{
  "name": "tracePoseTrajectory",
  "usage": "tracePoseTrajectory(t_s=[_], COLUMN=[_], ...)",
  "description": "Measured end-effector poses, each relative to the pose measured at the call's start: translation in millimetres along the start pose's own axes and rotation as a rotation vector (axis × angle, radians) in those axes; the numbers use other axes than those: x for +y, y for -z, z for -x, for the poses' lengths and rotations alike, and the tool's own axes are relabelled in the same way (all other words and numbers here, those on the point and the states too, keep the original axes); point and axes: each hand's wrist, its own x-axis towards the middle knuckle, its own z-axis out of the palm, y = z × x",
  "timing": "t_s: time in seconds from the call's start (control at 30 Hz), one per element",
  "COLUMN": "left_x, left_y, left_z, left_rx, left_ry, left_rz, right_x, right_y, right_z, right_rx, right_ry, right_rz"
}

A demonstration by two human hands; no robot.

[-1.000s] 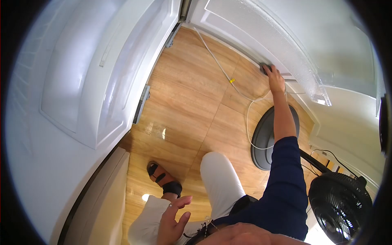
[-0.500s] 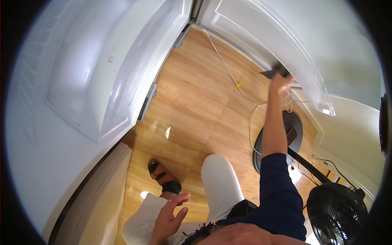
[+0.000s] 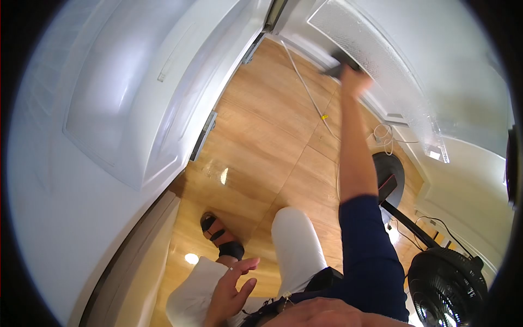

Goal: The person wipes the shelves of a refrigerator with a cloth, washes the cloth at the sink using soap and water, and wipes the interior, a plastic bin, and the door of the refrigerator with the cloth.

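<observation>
My right hand (image 3: pixel 355 83), blurred by motion, is closed around a dark grey cloth (image 3: pixel 333 70). The arm reaches far forward, and the cloth is at the lower edge of a white panel (image 3: pixel 297 24), beside a clear plastic shelf (image 3: pixel 376 43). Whether the cloth touches the panel is hard to tell. Over my left thigh, my left hand (image 3: pixel 233 291) hangs with thumb and fingers apart and holds nothing.
An open white refrigerator door (image 3: pixel 125 103) fills the left side. A white cable (image 3: pixel 305 84) with a yellow tag crosses the wooden floor (image 3: pixel 256 125). At right stand a black fan (image 3: pixel 447 286) and its round base (image 3: pixel 395 163), with a dark phone-like object (image 3: pixel 387 188) on it.
My right hand has moved left and farther forward with the cloth, along the panel's lower edge. My left hand has stayed almost in place. The view has shifted slightly.
</observation>
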Motion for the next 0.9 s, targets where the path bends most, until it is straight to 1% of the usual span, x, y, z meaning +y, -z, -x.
tracePoseTrajectory(t_s=[0.03, 0.07, 0.1, 0.17, 0.2, 0.27, 0.3, 0.37, 0.4, 0.43, 0.47, 0.5, 0.53, 0.57, 0.63, 0.67, 0.73, 0.77, 0.8, 0.83, 0.87, 0.9], left_x=[0.2, 1.7, 3.7, 5.9, 6.2, 5.1, 2.7, 0.9, 0.8, 1.3, 2.4, 4.9, 7.2, 7.3, 5.1, 8.3, 19.8, 26.2, 32.5, 38.6, 41.5, 42.4], left_y=[0.8, 1.1, 1.7, 2.6, 3.0, 2.1, 2.2, 1.0, 0.0, -0.8, -0.6, -0.9, -1.3, -1.4, -1.4, -2.0, -1.0, -0.9, -1.7, -3.1, -4.4, -6.5], left_z=[-1.7, -3.3, -5.0, -7.7, -8.7, -10.1, -9.3, -10.7, -10.2, -8.7, -7.6, -7.0, -5.6, -2.6, 1.0, 3.8, 7.2, 9.2, 9.6, 8.8, 8.6, 5.2], left_rx=[-0.009, -0.015, -0.041, -0.074, -0.079, -0.088, -0.074, -0.057, -0.063, -0.065, -0.056, -0.072, -0.077, -0.044, -0.054, -0.019, -0.056, -0.026, -0.046, -0.068, -0.044, -0.073], left_ry=[-0.011, -0.02, -0.009, 0.001, 0.013, 0.016, 0.024, 0.023, 0.019, 0.018, 0.02, 0.003, -0.018, -0.024, -0.071, -0.084, -0.125, -0.138, -0.204, -0.268, -0.281, -0.336], left_rz=[0.011, 0.011, 0.002, -0.009, -0.027, -0.048, -0.029, -0.013, -0.007, 0.0, -0.004, -0.014, -0.023, -0.028, -0.031, -0.042, -0.078, -0.095, -0.123, -0.154, -0.177, -0.2], right_x=[32.5, 98.6, 97.5, 148.0, 143.7, 133.9, 149.0, 193.9, 135.7, 81.5, 29.8, 150.6, 53.6, -59.3, -104.1, -99.2, -106.2, -97.2, -93.9, -77.2, -65.7, -53.3], right_y=[33.9, 65.8, 104.0, 159.4, 168.6, 181.2, 172.6, 135.3, 107.7, 76.5, 45.6, -30.7, -40.7, -47.8, -79.4, -92.7, -80.1, -72.4, -52.3, -37.4, -11.8, 19.0], right_z=[-12.1, -23.9, -27.4, -45.2, -46.5, -54.8, -49.6, -40.9, -36.8, -24.7, -15.1, -43.1, -16.8, 11.2, 22.5, 34.2, 44.6, 54.2, 68.7, 84.6, 105.3, 123.3], right_rx=[0.025, 0.136, 0.023, 0.071, 0.077, 0.237, 0.247, 0.026, 0.226, 0.124, 0.143, -0.106, 0.002, 0.092, -0.161, -0.282, -0.448, -0.584, -0.687, -0.845, -0.915, -1.003], right_ry=[-0.025, 0.54, 0.241, 0.09, 0.091, -0.376, -0.374, 0.083, 0.398, 0.207, 0.278, -0.048, -0.017, 0.045, 0.035, 0.206, 0.114, 0.137, 0.123, 0.084, 0.136, 0.083], right_rz=[0.154, 0.891, 0.817, 0.537, 0.541, -0.503, -0.504, 1.338, 0.441, 0.672, 0.72, 0.777, 0.454, 0.134, 0.022, 0.018, 0.13, 0.205, 0.198, 0.205, 0.27, 0.251])
